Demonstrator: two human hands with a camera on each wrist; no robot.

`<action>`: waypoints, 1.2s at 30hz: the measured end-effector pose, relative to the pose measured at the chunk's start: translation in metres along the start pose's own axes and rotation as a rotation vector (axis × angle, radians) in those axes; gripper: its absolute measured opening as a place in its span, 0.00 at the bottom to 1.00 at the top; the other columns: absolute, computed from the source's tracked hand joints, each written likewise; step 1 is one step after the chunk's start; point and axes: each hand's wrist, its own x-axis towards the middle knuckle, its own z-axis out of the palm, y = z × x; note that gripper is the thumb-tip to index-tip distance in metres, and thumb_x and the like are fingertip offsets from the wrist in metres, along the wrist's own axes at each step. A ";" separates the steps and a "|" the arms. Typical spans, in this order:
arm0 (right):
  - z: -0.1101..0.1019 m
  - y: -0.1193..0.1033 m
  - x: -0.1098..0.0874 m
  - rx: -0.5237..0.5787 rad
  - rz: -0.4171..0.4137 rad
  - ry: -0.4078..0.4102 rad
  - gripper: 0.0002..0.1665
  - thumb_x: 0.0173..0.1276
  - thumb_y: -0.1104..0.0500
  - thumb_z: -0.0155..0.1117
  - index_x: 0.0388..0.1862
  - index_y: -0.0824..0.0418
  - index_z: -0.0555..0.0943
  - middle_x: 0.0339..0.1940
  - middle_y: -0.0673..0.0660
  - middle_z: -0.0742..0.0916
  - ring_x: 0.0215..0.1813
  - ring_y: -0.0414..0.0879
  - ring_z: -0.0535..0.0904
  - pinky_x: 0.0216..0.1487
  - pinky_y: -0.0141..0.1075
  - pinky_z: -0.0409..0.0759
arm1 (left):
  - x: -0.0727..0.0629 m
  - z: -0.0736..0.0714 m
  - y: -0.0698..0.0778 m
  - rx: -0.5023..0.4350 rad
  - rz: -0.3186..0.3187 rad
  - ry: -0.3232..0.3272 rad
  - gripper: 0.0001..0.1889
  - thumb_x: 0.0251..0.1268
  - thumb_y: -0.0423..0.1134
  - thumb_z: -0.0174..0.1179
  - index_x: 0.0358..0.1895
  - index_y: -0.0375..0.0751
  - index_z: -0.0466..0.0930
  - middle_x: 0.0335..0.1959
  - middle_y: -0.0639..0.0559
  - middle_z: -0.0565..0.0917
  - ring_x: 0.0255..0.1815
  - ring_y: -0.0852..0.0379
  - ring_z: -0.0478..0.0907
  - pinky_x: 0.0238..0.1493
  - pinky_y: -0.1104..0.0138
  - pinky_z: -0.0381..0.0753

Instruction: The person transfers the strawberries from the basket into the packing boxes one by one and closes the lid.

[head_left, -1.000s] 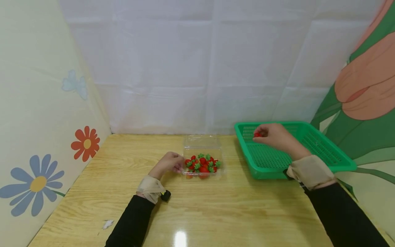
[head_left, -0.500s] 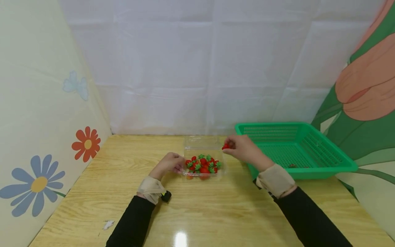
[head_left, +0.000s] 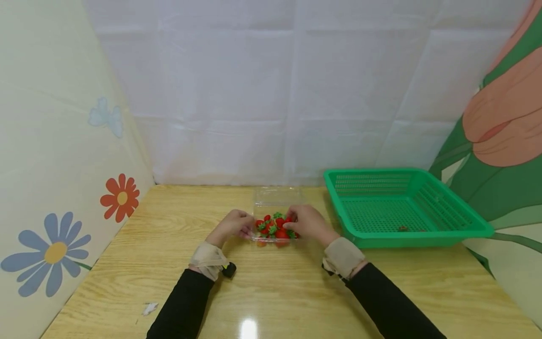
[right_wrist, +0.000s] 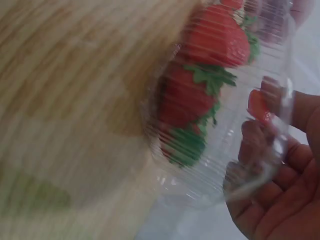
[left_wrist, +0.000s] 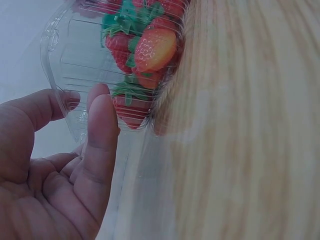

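The clear plastic box [head_left: 278, 195] stands on the table with its lid raised at the back. Several red strawberries [head_left: 271, 228] with green leaves fill its bottom. My left hand [head_left: 232, 224] pinches the left rim; in the left wrist view the thumb [left_wrist: 72, 100] is inside the wall and the fingers are outside. My right hand [head_left: 312, 223] reaches over the right side, pinching a strawberry [right_wrist: 258, 106] between thumb and fingertips. In the right wrist view this strawberry shows through the clear wall, above the others.
A green plastic basket [head_left: 423, 239] stands to the right of the box, with small red pieces [head_left: 403, 228] by its near wall. A white scrap [head_left: 150, 309] lies at the front left of the wooden table [head_left: 279, 292]. White sheeting [head_left: 220, 94] hangs behind.
My right hand has moved left from over the basket to the plastic box, carrying a strawberry. My left hand has stayed at the box's left rim.
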 end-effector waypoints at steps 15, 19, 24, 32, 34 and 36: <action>0.018 -0.008 0.011 -0.136 0.068 -0.046 0.11 0.67 0.58 0.72 0.44 0.63 0.85 0.39 0.56 0.88 0.40 0.49 0.83 0.45 0.44 0.84 | 0.003 0.001 0.000 -0.002 -0.022 0.013 0.13 0.69 0.32 0.51 0.42 0.21 0.81 0.23 0.48 0.81 0.20 0.59 0.80 0.26 0.70 0.85; 0.020 -0.008 0.014 -0.176 0.055 -0.062 0.10 0.68 0.57 0.72 0.42 0.62 0.86 0.39 0.56 0.88 0.41 0.50 0.83 0.45 0.45 0.84 | 0.003 0.000 -0.001 -0.004 -0.028 0.013 0.13 0.70 0.32 0.51 0.42 0.21 0.81 0.22 0.48 0.81 0.20 0.60 0.79 0.26 0.70 0.85; 0.020 -0.007 0.014 -0.188 0.032 -0.067 0.13 0.69 0.57 0.71 0.46 0.65 0.86 0.44 0.60 0.89 0.47 0.54 0.85 0.51 0.48 0.84 | 0.002 0.000 -0.001 0.008 -0.017 0.017 0.12 0.69 0.32 0.52 0.39 0.23 0.81 0.21 0.48 0.81 0.19 0.59 0.79 0.26 0.70 0.86; 0.018 -0.010 0.009 -0.145 0.038 -0.068 0.20 0.71 0.57 0.69 0.56 0.69 0.84 0.55 0.64 0.86 0.59 0.59 0.82 0.61 0.51 0.81 | 0.002 0.001 -0.001 0.021 -0.035 0.028 0.13 0.68 0.32 0.52 0.43 0.22 0.81 0.22 0.48 0.81 0.19 0.60 0.79 0.25 0.71 0.85; 0.014 -0.013 0.006 -0.144 0.039 -0.054 0.21 0.71 0.56 0.69 0.56 0.68 0.83 0.54 0.64 0.87 0.57 0.58 0.82 0.60 0.51 0.81 | 0.002 0.001 -0.001 0.017 -0.040 0.035 0.14 0.67 0.31 0.52 0.44 0.22 0.81 0.22 0.48 0.81 0.19 0.59 0.79 0.25 0.71 0.85; 0.008 -0.016 0.001 -0.159 0.026 -0.028 0.21 0.71 0.55 0.69 0.56 0.68 0.83 0.52 0.63 0.87 0.54 0.57 0.83 0.58 0.51 0.82 | 0.003 0.001 -0.002 0.016 -0.039 0.039 0.14 0.67 0.31 0.52 0.46 0.21 0.81 0.22 0.48 0.81 0.19 0.59 0.79 0.25 0.71 0.85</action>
